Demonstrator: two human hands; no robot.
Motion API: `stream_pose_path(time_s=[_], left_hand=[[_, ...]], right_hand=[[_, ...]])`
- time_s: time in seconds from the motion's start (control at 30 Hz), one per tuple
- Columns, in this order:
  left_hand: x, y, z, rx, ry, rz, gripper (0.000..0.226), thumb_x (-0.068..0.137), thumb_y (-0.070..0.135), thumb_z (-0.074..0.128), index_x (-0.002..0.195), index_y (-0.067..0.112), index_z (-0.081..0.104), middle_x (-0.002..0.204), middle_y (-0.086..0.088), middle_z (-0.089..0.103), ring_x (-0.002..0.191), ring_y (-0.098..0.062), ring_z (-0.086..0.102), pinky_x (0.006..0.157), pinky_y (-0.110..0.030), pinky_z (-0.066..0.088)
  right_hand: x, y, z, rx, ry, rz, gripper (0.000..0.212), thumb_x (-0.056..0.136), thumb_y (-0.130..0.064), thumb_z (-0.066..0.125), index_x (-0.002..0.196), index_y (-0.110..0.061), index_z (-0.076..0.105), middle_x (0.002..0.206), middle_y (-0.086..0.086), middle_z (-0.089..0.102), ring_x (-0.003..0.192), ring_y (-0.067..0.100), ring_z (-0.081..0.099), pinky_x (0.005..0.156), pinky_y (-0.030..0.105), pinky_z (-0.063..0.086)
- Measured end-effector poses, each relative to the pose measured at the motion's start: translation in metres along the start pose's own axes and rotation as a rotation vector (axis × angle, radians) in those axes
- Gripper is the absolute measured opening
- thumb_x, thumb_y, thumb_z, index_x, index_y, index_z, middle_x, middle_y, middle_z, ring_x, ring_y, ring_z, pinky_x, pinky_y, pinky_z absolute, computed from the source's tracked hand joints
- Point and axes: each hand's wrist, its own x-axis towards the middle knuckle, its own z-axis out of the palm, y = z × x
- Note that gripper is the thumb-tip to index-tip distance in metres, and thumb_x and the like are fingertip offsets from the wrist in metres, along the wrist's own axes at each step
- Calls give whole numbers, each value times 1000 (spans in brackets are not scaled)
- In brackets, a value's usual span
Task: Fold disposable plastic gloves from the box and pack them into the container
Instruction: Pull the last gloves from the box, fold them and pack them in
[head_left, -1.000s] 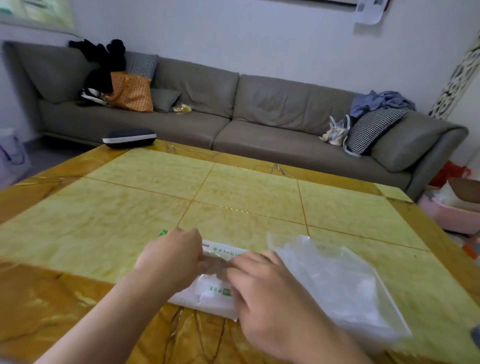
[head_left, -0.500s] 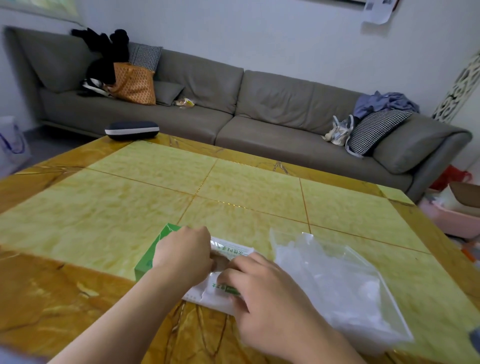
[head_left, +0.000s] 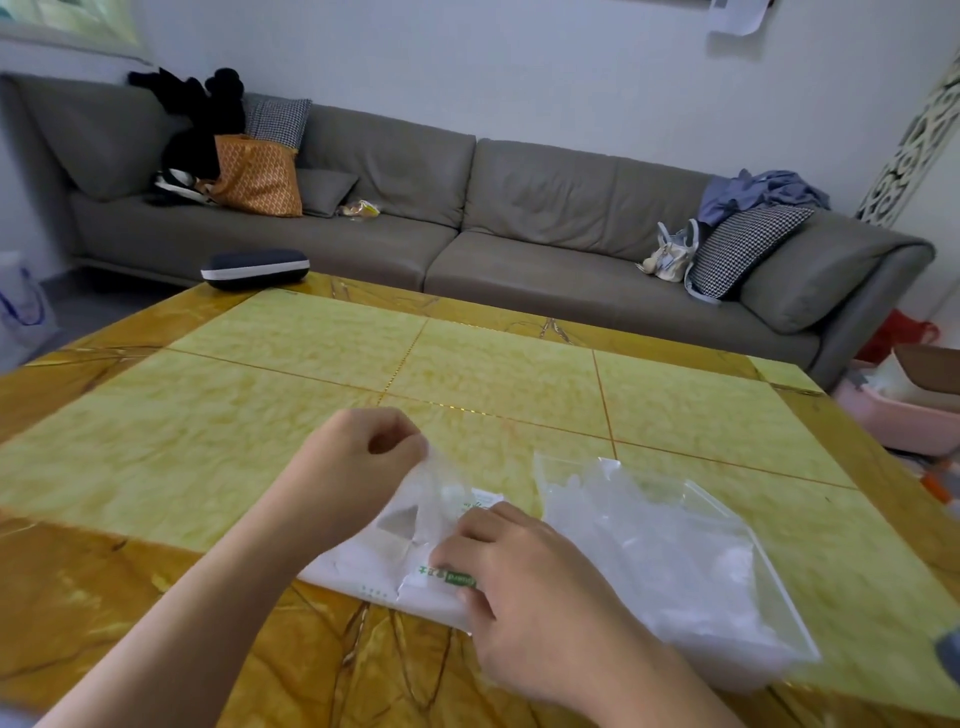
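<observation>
Thin clear plastic is what we see at the centre: a disposable glove (head_left: 434, 488), half drawn out of a white box (head_left: 374, 564) with green print that lies flat near the front edge of a yellow marble table (head_left: 311, 426). The left hand (head_left: 358, 457) is lifted just above the box, fingers curled, pinching the glove's upper end between thumb and fingertips. The right hand (head_left: 524, 571) lies over the right end of the box, fingers bent down and pressing on it. We judge that it steadies the box so that only one glove slides out.

Just right of the box, nearly touching, sits a clear shallow container (head_left: 769, 587) with crumpled gloves already inside; its closeness keeps the packing reach short.

Beyond the hands the tabletop gives room for spreading and folding. A dark case (head_left: 254, 268) sits at the far left corner, well apart. The box lies close to the near edge.
</observation>
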Motion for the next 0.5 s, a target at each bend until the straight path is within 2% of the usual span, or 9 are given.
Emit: stream_pose_path(time_s=[0.1, 0.2, 0.3, 0.4, 0.43, 0.5], left_hand=[[-3, 8, -3, -316, 105, -32, 25, 100, 26, 61, 82, 12, 72, 67, -3, 55, 62, -18, 46, 63, -37, 40], [-1, 14, -11, -743, 159, -32, 31, 102, 22, 57, 92, -7, 63, 82, -11, 59, 79, -24, 53, 81, -46, 46], [0, 16, -15, -1000, 102, -30, 20, 102, 22, 54, 106, 5, 62, 89, -12, 54, 82, -26, 53, 81, -41, 47], [-2, 18, -11, -1166, 30, -88, 33, 102, 25, 50, 119, 2, 66, 105, -12, 61, 94, -27, 58, 89, -41, 48], [-4, 20, -10, -1205, 14, -97, 33, 102, 24, 48, 117, 4, 70, 105, -10, 66, 92, -25, 63, 89, -39, 51], [-9, 25, -8, -1256, -41, -93, 35, 104, 22, 44, 96, 12, 77, 91, -4, 69, 77, -18, 66, 74, -33, 56]], right_hand=[[0, 0, 0, -1, 5, -7, 43, 97, -19, 52, 136, -35, 59, 130, -16, 51, 128, 13, 39, 109, 32, 40], [0, 1, 0, 6, 0, -12, 42, 100, -20, 50, 138, -33, 58, 134, -15, 51, 129, 12, 38, 111, 31, 37], [0, 1, 1, 28, 28, -12, 36, 103, -26, 47, 135, -31, 62, 132, -15, 54, 128, 13, 41, 111, 33, 38], [-3, 3, 0, 144, 112, 48, 36, 101, -21, 42, 123, -28, 69, 131, -18, 59, 125, 7, 48, 105, 31, 44], [-4, 3, -2, 205, 169, 74, 37, 97, -17, 40, 114, -27, 71, 127, -20, 61, 120, 6, 53, 99, 30, 48], [-7, 3, -8, 318, 364, 91, 38, 85, -8, 37, 91, -23, 71, 106, -17, 67, 103, 8, 63, 86, 33, 54]])
